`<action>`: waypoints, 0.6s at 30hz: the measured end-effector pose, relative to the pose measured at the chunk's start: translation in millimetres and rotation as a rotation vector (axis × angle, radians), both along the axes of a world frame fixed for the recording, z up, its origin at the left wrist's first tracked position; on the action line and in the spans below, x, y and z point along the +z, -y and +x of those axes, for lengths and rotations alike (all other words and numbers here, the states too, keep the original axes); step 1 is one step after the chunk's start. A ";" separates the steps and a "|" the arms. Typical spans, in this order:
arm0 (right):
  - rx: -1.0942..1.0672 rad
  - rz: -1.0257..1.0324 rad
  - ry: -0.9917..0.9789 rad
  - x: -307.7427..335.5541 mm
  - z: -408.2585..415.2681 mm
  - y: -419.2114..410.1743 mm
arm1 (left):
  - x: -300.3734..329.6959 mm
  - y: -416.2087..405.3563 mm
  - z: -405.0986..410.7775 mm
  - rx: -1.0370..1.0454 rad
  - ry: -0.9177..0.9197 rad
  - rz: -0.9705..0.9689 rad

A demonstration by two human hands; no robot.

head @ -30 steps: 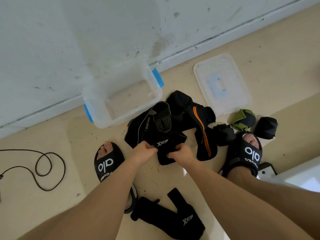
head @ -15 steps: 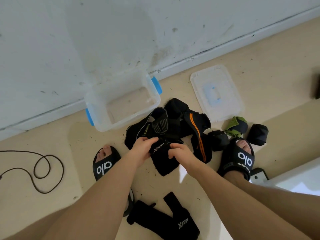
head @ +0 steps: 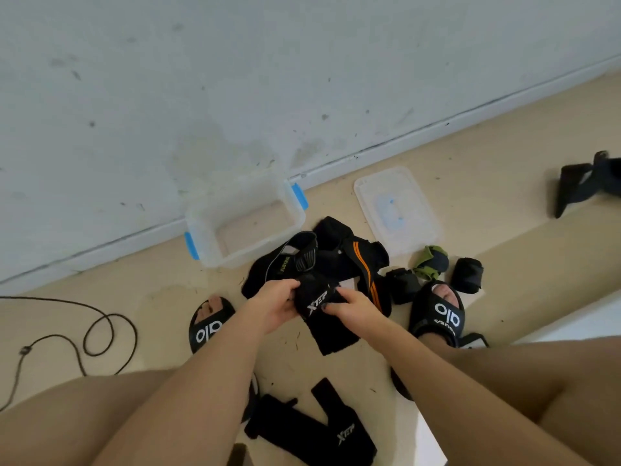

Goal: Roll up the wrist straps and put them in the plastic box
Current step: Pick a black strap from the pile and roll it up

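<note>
Both my hands are on one black strap [head: 319, 307], held above the floor at frame centre. My left hand [head: 275, 306] has its fingers curled round the rolled upper end; my right hand [head: 353, 309] pinches the same end from the other side, thumb on top near the white lettering. The loose tail hangs below my hands toward the floor, unrolled.

The box [head: 245, 227] stands open just above centre, against the wall, blue clips at both ends. Nothing shows inside it. Its lid [head: 396, 210] lies flat on the floor to the right of it.

Between my hands and the box lies a pile [head: 336, 257] of dark straps, one with an orange stripe. Three rolled pieces [head: 467, 275], one part green, sit to the right of the pile, beside my right sandal [head: 440, 314]. A flat strap [head: 312, 432] lies at bottom centre. These are not yet in the box.

Handling, as I judge it: the strap is soft, light fabric, limp, and not fragile. It folds under its own weight, so a roll will likely loosen unless pinched across its full width. Best hold is at the rolled core, thumbs on the outer turn, feeding the tail in. A fastening patch at the tail end cannot be made out here.
</note>
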State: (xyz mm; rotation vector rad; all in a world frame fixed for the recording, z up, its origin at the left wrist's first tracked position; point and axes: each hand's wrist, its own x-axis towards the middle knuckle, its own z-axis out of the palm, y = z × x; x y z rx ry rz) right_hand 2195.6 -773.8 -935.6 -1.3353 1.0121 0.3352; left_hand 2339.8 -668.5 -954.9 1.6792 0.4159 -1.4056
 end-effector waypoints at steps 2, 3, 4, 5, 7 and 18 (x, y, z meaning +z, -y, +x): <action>0.006 0.002 0.027 9.9 -8.6 -5.1 | 8.6 -9.1 -5.5 0.011 0.047 -0.015; 0.012 0.003 0.047 14.8 -13.0 -8.5 | 13.5 -13.7 -8.6 0.013 0.071 -0.026; 0.027 0.001 0.059 19.6 -17.3 -12.3 | 19.9 -17.5 -12.2 0.010 0.095 -0.028; 0.037 0.006 0.071 24.0 -21.7 -16.7 | 26.7 -21.3 -16.4 0.005 0.110 -0.036; 0.056 0.022 0.085 32.6 -30.7 -26.0 | 38.3 -28.7 -26.3 0.008 0.102 -0.057; 0.047 0.024 0.024 52.4 -79.4 -58.0 | 66.6 -69.7 -72.2 -0.075 0.117 -0.189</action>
